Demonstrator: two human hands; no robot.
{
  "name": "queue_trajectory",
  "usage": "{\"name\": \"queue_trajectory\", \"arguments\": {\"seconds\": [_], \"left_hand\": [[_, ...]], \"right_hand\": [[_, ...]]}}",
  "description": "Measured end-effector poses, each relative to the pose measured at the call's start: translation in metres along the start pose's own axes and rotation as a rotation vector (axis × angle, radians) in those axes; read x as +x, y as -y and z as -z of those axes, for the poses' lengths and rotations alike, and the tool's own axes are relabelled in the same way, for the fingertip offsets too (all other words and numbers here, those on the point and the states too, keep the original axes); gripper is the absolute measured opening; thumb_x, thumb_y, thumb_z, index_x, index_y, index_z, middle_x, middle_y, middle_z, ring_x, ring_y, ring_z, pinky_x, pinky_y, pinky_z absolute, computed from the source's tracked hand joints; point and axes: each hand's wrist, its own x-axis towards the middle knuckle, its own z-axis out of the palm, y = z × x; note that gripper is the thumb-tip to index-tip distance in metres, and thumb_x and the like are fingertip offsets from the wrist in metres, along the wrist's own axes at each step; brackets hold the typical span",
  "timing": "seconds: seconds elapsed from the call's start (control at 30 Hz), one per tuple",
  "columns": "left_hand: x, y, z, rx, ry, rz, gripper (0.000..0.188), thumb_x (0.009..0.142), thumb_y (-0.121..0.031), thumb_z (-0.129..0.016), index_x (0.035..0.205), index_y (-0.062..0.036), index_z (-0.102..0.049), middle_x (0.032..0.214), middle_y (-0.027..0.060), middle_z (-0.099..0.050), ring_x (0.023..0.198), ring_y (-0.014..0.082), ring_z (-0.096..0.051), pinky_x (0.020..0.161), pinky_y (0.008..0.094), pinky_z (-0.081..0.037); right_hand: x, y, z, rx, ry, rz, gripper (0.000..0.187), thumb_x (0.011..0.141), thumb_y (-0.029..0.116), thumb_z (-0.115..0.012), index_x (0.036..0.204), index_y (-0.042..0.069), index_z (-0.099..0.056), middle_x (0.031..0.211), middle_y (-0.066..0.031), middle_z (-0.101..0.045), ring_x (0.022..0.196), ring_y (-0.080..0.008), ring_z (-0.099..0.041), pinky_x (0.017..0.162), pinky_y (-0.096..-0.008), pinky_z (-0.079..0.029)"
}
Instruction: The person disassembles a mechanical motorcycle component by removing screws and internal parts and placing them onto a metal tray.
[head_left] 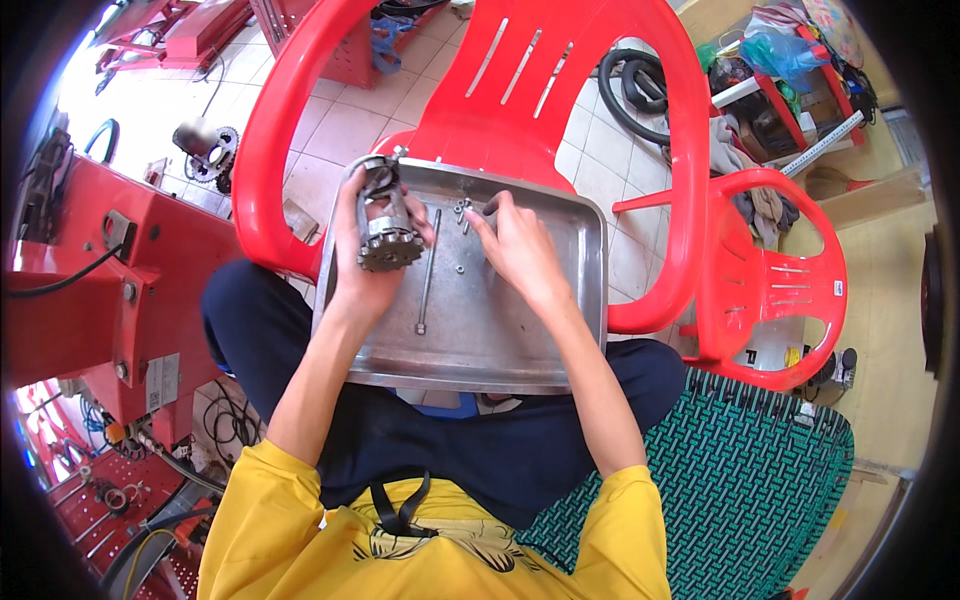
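Your left hand (358, 278), left of centre in the frame, is curled around a toothed metal part (390, 240), thumb on one side and fingers on the other. The part is a cylindrical body with a ring of teeth at its lower end, and it is held above the left side of a shallow metal tray (490, 345). Your right hand (525, 245), just right of centre, is partly closed, with thumb and forefinger close together beside a cluster of small fasteners (462, 211) in the tray; whether the fingertips grip one of these cannot be told. Between your hands a long bolt (428, 275) lies lengthwise, its head toward the bottom of the frame, with a single nut (460, 269) to its right. The tray's near edge lies over your lap, and its far side overlaps the seat of a red plastic chair (500, 80) at top centre. A second red chair (745, 265) stands at right, above a green woven seat (720, 480) at lower right. Red machinery (170, 270) fills the left side.
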Motion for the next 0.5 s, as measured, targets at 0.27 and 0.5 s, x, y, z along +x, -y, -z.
{"name": "queue_trajectory", "arguments": {"seconds": [0.27,0.5], "left_hand": [[-0.004,0.006,-0.011,0.024,0.070,0.092,0.065,0.105,-0.062,-0.031,0.108,-0.0036,-0.060,0.063,0.0107,-0.054,0.046,0.0214,-0.046,0.050,0.0327,-0.039],[-0.005,0.008,-0.008,0.058,0.072,0.143,0.061,0.105,-0.063,-0.034,0.106,-0.0069,-0.058,0.075,0.0069,-0.058,0.053,0.0168,-0.055,0.042,0.0309,-0.042]], "right_hand": [[0.020,0.000,-0.028,-0.100,-0.064,-0.053,0.046,0.098,0.039,-0.068,0.107,-0.006,-0.064,0.095,-0.0291,-0.073,0.096,-0.0487,-0.071,0.081,-0.0574,-0.055],[0.020,0.001,-0.020,-0.081,0.038,-0.029,0.042,0.098,0.031,-0.066,0.107,-0.010,-0.064,0.100,-0.0318,-0.072,0.100,-0.0486,-0.070,0.084,-0.0562,-0.055]]}}
